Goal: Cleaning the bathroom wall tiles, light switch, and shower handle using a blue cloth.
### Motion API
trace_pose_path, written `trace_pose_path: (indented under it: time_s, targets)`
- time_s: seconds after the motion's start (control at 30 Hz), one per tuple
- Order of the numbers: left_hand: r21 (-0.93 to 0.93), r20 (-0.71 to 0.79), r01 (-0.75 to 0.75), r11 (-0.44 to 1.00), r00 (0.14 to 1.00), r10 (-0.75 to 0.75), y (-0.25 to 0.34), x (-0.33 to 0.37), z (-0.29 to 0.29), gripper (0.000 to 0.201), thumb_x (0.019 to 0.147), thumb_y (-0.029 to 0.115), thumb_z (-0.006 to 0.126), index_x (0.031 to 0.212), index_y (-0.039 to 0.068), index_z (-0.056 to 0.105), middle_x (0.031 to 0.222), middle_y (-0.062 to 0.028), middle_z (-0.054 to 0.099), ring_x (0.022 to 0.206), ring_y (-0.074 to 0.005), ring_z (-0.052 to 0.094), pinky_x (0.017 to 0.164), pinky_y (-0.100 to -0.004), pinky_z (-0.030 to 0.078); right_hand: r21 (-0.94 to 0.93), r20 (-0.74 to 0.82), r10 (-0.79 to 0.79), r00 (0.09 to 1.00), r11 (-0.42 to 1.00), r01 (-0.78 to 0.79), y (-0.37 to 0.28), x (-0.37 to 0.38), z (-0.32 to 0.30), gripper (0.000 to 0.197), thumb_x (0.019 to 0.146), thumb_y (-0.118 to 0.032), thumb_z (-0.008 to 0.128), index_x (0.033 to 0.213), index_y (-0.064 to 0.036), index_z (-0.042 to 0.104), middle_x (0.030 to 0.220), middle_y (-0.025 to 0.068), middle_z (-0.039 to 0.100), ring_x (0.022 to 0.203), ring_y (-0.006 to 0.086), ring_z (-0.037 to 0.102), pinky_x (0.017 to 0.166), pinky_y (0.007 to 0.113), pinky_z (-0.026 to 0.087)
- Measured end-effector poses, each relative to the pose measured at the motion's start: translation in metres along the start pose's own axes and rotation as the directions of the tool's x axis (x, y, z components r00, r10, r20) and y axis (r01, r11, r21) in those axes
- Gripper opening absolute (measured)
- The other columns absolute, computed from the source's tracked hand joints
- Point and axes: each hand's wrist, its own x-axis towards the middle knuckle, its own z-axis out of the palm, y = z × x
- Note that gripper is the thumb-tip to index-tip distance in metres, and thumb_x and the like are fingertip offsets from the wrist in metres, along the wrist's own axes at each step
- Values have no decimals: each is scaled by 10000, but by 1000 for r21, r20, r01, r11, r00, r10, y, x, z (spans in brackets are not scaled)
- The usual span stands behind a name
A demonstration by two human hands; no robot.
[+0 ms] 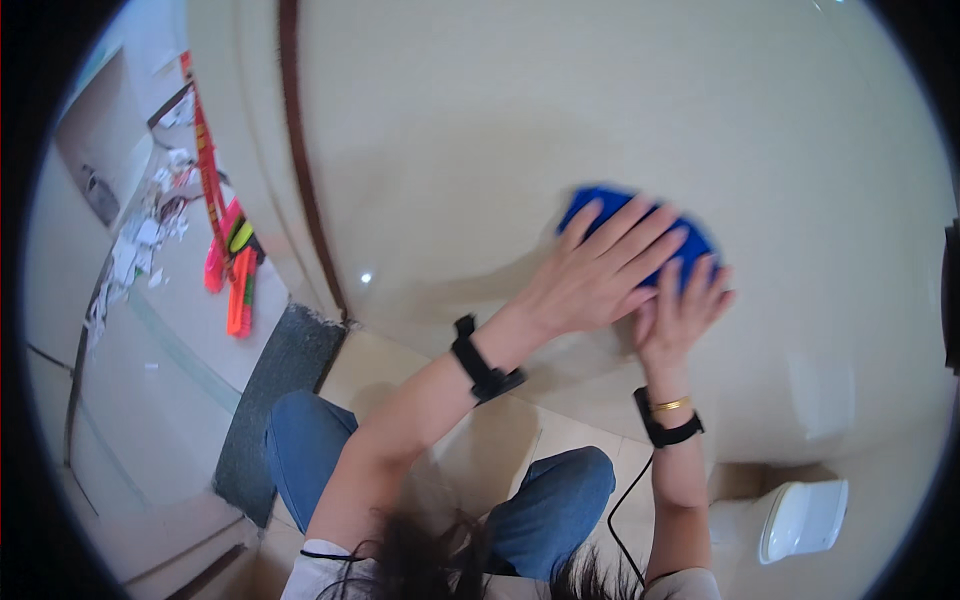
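- Blue cloth (694, 238): spread against the pale wall (480, 130), partly covered by both hands.
- Left hand (590, 280): fingers extended across the cloth, not clenched; the flat spread presumably distributes pressure.
- Right hand (672, 315): fingers splayed at the cloth's lower-right edge, apparently steadying that side; no grip evident.

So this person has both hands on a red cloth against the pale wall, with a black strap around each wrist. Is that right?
One thing is off: the head view shows a blue fabric cloth, not a red one, under the left hand and right hand. The rest stands.
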Motion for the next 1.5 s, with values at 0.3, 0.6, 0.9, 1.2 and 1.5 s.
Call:
trace_pose_path:
  time_s: [0.3,0.6,0.9,1.2,1.5]
  targets:
    - [98,-70,129,987,990,-123,-45,-49,-6,531,853,485,360,1239,135,461,1355,-84,341,1272,-286,245,1009,-507,72,28,-25,46,999,999,-46,-84,8,46,531,872,-351,398,1321,-76,330,1405,208,175,1294,435,87,1018,544,75]
    - [90,127,521,849,839,-529,-83,-259,32,659,777,451,521,1264,31,375,1379,-187,232,1289,-372,160,1021,-547,107,189,380,-348,857,936,296,-187,-108,128,484,822,-312,473,1267,-129,422,1359,81,333,1260,326,271,1000,496,194]
    - [-261,-294,539,801,746,-598,-108,-193,2,822,820,552,380,1355,-26,143,1413,-257,22,1290,-459,-28,990,-593,-10,154,258,-217,941,971,182,-217,-26,123,423,887,-274,342,1287,-156,411,1400,64,273,1299,312,189,1040,451,104]
    - [-269,-382,409,872,786,-486,-149,-163,-23,774,839,601,249,1361,31,202,1422,-229,48,1309,-413,4,1009,-551,-10,48,203,-203,958,979,197,-230,30,120,436,880,-246,342,1308,-173,382,1416,78,230,1313,349,132,1048,465,25]
    - [-357,-343,636,685,592,-729,-134,-240,16,772,854,569,260,1379,31,86,1422,-234,5,1309,-413,-13,1027,-528,11,107,385,-466,797,880,463,-248,-20,140,435,882,-247,342,1309,-177,382,1404,17,271,1302,234,218,1063,393,76]
